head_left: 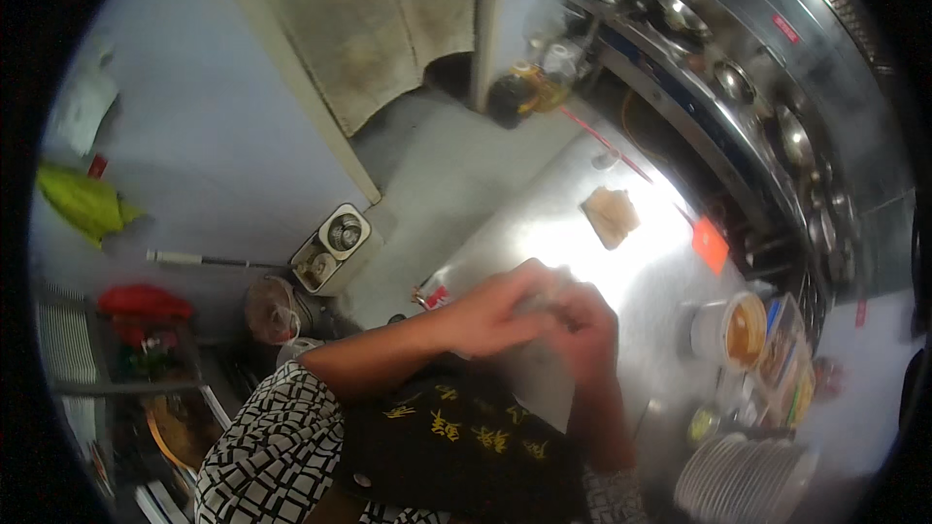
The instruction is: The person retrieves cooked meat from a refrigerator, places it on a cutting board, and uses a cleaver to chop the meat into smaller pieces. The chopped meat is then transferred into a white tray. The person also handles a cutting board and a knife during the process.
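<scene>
My left hand [500,315] and my right hand [588,325] meet above the steel table [515,243], with the fingertips of both drawn together. The fingers are bent and slightly blurred. Between them there may be something small and pale, but its kind cannot be made out. Beyond the hands, a folded brown cloth [611,216] lies on the tabletop. A small red packet-like thing [436,297] rests at the table's left edge, beside my left wrist.
A white tub with orange-brown contents [714,333] and a stack of white plates [743,480] stand at the right. An orange card [711,245] lies by the far right edge. Metal pans [735,82] line the stove. A mop bucket [335,250] stands on the floor.
</scene>
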Available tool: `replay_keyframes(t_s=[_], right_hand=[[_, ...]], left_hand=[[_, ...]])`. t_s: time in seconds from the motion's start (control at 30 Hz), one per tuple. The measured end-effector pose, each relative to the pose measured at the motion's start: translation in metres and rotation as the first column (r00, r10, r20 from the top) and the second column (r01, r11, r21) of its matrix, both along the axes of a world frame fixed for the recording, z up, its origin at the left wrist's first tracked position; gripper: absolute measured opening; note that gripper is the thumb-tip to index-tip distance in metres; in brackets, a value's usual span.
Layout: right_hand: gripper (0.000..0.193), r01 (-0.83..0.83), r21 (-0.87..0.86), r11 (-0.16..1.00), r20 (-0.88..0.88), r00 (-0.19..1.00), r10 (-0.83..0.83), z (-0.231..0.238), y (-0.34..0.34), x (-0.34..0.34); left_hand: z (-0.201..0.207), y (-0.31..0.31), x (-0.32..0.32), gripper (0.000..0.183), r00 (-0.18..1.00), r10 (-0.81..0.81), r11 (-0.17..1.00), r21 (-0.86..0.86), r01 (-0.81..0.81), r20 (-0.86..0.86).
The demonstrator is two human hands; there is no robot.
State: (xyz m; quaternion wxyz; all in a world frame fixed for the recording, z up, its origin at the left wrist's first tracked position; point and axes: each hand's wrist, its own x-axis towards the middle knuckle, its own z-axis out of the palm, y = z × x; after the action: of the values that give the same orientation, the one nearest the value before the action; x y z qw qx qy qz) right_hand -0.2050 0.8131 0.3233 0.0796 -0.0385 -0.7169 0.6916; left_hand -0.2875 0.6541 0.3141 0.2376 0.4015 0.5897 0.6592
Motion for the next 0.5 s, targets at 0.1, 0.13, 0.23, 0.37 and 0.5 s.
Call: replay_keyframes(t_s=[0.1, 0.13, 0.23, 0.37, 0.5], right_hand=[[0.023, -0.109, 0.209, 0.972, -0.021, 0.993, 0.116, -0.005, -0.036, -0.027], [0.023, -0.119, 0.338, 0.934, -0.056, 0.988, 0.146, -0.009, -0.046, -0.035], [0.024, -0.093, 0.52, 0.849, -0.071, 0.986, 0.152, -0.02, -0.079, -0.067], [0.025, 0.192, 0.744, 0.64, -0.279, 0.959, 0.038, -0.053, -0.117, -0.137], [0.02, 0.187, 0.835, 0.517, -0.219, 0.976, 0.001, -0.127, -0.145, -0.204]], left_hand=[[0.002, -0.048, -0.01, 0.034, 0.966, 0.132, 0.977, -0.134, -0.164, -0.221], [-0.002, -0.06, -0.011, 0.036, 0.936, 0.203, 0.95, -0.173, -0.259, -0.287], [-0.013, -0.104, -0.024, 0.039, 0.844, 0.344, 0.84, -0.268, -0.472, -0.41], [-0.048, -0.18, -0.071, 0.031, 0.8, 0.43, 0.737, -0.349, -0.579, -0.42], [-0.088, -0.258, -0.106, 0.023, 0.823, 0.354, 0.737, -0.409, -0.538, -0.445]])
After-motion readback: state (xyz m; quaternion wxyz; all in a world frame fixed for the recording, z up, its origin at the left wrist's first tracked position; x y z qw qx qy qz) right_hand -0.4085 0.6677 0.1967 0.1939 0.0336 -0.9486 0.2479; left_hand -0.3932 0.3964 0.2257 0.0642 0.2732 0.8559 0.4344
